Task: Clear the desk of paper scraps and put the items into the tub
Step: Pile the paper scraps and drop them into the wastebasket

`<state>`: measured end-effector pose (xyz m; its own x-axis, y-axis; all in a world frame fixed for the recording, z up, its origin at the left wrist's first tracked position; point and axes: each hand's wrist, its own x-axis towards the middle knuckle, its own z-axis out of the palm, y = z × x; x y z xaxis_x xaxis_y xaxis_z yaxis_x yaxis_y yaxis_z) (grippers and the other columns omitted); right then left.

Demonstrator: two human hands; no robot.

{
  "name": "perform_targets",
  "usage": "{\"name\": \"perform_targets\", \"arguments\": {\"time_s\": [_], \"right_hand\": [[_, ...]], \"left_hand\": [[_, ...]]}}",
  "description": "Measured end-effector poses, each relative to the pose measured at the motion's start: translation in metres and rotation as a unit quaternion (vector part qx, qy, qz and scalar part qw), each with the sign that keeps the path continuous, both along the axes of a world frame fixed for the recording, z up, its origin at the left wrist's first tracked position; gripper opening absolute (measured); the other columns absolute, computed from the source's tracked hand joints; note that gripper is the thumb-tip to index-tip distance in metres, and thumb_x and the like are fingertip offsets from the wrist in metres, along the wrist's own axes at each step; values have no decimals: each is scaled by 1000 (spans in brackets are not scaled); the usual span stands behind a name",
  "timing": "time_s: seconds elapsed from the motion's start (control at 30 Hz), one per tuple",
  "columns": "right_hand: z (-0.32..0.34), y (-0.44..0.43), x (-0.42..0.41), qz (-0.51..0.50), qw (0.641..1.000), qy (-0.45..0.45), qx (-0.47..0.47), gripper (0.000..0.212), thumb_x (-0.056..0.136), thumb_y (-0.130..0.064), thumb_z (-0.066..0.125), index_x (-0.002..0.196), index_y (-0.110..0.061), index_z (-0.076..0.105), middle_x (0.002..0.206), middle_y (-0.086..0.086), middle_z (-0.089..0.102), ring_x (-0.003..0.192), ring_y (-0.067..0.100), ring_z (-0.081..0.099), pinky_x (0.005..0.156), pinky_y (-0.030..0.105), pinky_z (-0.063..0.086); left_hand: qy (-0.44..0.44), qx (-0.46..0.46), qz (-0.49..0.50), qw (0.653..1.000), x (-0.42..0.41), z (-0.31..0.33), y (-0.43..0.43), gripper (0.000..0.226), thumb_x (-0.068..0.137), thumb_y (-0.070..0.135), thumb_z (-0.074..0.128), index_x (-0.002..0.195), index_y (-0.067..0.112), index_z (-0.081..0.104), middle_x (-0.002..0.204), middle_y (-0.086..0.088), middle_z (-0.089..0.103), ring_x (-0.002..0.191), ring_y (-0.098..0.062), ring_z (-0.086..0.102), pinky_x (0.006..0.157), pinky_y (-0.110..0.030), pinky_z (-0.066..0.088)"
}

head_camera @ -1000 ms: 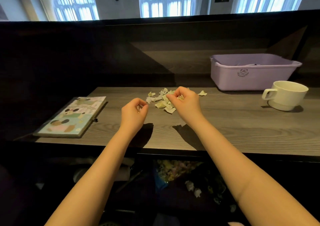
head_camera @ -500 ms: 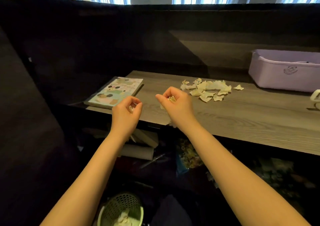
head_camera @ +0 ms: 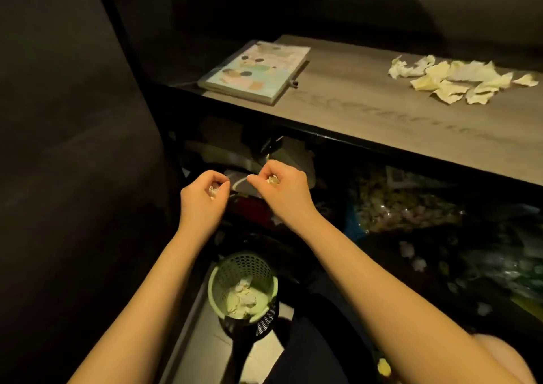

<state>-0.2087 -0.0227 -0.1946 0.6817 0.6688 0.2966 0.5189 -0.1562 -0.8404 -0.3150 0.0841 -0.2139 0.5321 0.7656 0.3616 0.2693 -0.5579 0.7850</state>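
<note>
My left hand (head_camera: 202, 195) is closed around a small crumpled paper scrap (head_camera: 213, 191). My right hand (head_camera: 283, 189) pinches another scrap (head_camera: 273, 180). Both hands hang below the desk's front edge, above and beyond a pale green mesh basket (head_camera: 216, 277) on the floor that holds crumpled paper. A pile of torn yellowish paper scraps (head_camera: 458, 79) lies on the wooden desk (head_camera: 382, 113) at the upper right. The tub is out of view.
An illustrated notebook (head_camera: 254, 72) lies on the desk's left end with a pen-like tip beside it. Under the desk sit bags and clutter (head_camera: 405, 207). A dark panel (head_camera: 58, 148) stands at the left. Small scraps dot the floor at the right.
Both hands dropped from desk level to below the desk edge, each keeping its scrap. My view tilted down and left, so the tub and mug left the frame and the basket came in.
</note>
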Motion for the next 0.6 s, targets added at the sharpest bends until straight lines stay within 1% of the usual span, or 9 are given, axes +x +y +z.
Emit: {"name": "perform_targets", "arguments": {"time_s": [0.07,0.17,0.27,0.33,0.37,0.43,0.53,0.6], "right_hand": [[-27,5,-3,4,999,21,-29,26,82,-25,70,66,-9,57,62,-2,58,67,13,54,68,28,41],[-67,12,-5,12,996,48,-77,29,83,-30,68,67,-10,55,69,8,64,71,20,59,71,36,45],[-105,20,-4,25,989,67,-133,30,84,-35,66,69,-12,54,72,5,64,72,19,59,69,36,46],[-128,26,-2,38,980,85,-175,30,84,-38,65,71,-13,56,73,4,66,72,18,60,68,36,47],[-139,29,0,47,975,91,-196,29,84,-38,65,72,-13,57,73,4,66,72,18,60,67,36,48],[-159,35,3,64,966,96,-229,28,84,-38,65,72,-14,56,75,2,65,73,18,59,65,34,46],[-183,41,7,77,960,88,-254,26,85,-35,66,72,-16,55,76,-1,61,75,16,56,63,28,37],[-194,45,10,79,957,87,-266,25,85,-35,65,72,-17,54,77,-1,60,76,15,55,63,26,36]], "left_hand": [[17,-15,5,1000,-9,-21,4,6,85,7,62,83,9,66,69,17,55,65,3,52,61,2,35],[53,-42,12,998,-19,-52,9,8,86,6,61,81,11,64,67,14,55,61,3,53,60,2,36],[108,-51,10,993,-23,-82,16,9,86,5,60,80,11,63,67,11,54,61,1,52,58,0,35],[153,-55,3,987,-22,-102,21,6,87,7,58,83,9,63,68,6,55,60,-4,51,56,-8,35],[178,-52,-2,983,-21,-112,23,6,87,8,58,85,6,64,71,3,56,63,-9,51,58,-12,33],[230,-45,-14,972,-17,-134,30,10,88,10,58,89,4,65,76,-1,59,71,-14,52,64,-20,33],[314,-40,-51,947,-9,-167,39,11,86,12,57,91,5,64,81,-11,65,77,-24,59,67,-31,42],[387,-33,-86,917,-2,-190,43,14,87,15,55,96,6,61,90,-12,64,87,-27,60,73,-36,47]]}}
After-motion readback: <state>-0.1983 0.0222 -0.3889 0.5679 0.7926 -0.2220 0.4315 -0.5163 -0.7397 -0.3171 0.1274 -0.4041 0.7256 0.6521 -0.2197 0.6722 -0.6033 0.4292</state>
